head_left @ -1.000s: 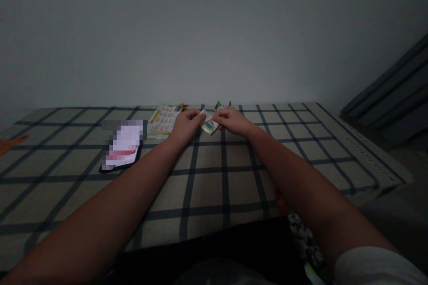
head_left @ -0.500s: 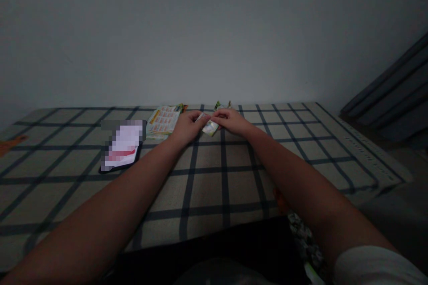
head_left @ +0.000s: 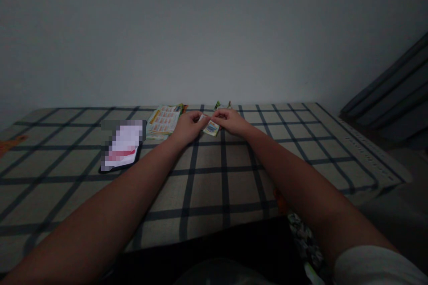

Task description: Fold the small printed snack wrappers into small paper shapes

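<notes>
Left hand (head_left: 187, 126) and right hand (head_left: 231, 121) both pinching a small printed packet (head_left: 211, 128) between fingertips, held just above the checked cloth (head_left: 207, 178) near the far edge, leaflet (head_left: 163, 121) just left of the hands, phone (head_left: 123, 146) further left, more packets (head_left: 222, 105) behind, contents not visible.

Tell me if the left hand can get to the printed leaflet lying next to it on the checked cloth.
Probably yes. The left hand lies just right of the printed leaflet, with only bare checked cloth between them. But it shares a grip on the small packet with the right hand.
</notes>
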`<state>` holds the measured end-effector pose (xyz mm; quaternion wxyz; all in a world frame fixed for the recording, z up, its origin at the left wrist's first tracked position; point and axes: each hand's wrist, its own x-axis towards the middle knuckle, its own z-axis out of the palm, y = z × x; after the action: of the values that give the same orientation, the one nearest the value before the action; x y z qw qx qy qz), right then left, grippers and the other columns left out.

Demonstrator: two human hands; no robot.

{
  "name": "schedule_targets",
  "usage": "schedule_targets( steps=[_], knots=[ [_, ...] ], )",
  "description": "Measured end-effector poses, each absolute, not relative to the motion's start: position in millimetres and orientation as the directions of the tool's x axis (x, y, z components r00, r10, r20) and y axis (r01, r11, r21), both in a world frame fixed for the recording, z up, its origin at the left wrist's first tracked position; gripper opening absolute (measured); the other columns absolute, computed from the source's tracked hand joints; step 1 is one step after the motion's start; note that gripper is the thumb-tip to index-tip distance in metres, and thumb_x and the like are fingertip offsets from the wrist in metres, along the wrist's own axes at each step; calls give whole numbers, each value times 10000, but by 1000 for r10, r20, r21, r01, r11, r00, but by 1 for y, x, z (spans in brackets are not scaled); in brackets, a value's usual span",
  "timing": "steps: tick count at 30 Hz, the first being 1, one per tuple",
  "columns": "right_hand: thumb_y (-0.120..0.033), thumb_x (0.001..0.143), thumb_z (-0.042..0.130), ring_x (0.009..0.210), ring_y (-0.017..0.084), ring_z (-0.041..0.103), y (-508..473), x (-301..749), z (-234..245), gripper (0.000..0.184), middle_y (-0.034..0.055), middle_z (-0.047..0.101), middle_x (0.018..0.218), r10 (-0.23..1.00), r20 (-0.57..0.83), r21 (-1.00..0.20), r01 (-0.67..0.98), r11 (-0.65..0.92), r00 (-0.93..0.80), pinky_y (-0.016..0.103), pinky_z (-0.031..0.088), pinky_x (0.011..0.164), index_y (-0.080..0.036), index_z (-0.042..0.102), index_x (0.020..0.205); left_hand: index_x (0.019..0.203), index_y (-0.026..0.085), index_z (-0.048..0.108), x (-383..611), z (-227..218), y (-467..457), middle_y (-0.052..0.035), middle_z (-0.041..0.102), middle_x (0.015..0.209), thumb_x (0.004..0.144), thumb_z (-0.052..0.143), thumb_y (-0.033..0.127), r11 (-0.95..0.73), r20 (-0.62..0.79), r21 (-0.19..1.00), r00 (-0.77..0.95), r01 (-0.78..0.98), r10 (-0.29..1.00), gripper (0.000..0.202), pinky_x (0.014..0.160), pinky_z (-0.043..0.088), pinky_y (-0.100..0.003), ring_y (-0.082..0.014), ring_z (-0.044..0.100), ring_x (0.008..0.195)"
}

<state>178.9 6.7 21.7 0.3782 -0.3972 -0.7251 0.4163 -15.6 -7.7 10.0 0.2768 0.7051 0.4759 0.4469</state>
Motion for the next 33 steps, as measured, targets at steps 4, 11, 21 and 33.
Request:
schedule_targets(
  steps=[4,11,21,33],
  knots=[
    [-252,900,649,632,117,558,8,179,21,109,-3,638,733,897,184,-921,248,299,-401,233,467,602,-180,643,819,834,192,735,-17,9,-5,-35,743,805,836,658,481,-429,408,805,141,411,902,299,716,492,-306,-205,653,768],
    [-255,919,650,602,107,532,15,182,18,166,-17,598,673,904,210,-904,277,325,-373,226,419,586,-172,623,777,801,188,723,-16,8,-4,-12,691,743,821,674,521,-435,422,835,115,338,899,337,705,476,-296,-182,603,721],
    [-267,903,650,594,110,495,14,181,19,174,-38,546,636,898,216,-894,292,339,-383,231,398,590,-179,598,762,858,185,791,-15,11,-6,-39,761,813,856,639,505,-394,395,856,66,336,916,355,742,506,-315,-219,658,796],
    [-323,878,653,657,125,544,16,184,16,168,11,638,753,902,279,-893,255,370,-331,258,441,639,-170,650,811,909,179,789,-14,8,-6,-59,769,852,833,696,534,-373,362,895,91,244,928,375,734,519,-335,-222,672,783]
  ],
)
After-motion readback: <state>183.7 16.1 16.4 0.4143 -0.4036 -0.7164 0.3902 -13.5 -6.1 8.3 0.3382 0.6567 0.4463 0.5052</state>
